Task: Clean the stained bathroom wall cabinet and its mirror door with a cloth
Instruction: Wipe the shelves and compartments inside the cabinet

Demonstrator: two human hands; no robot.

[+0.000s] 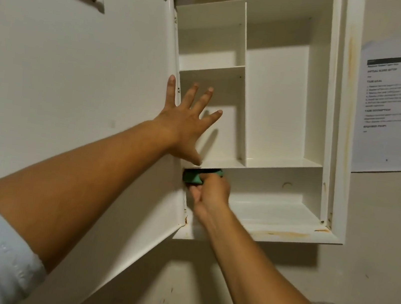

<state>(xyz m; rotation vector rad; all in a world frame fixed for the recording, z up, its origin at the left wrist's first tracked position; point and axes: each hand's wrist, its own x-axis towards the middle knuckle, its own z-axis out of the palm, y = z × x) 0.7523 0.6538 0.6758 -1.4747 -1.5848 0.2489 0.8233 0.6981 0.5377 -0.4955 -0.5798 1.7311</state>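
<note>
Under the shelf (284, 165), right hand (211, 191) grips cloth (193, 177); left hand (185, 125) splayed.

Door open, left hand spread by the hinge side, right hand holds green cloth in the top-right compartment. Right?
No: head view shows the right hand gripping the green cloth in the bottom compartment, at its left end. The door is open and the left hand spread by the hinge side, as stated.
</note>
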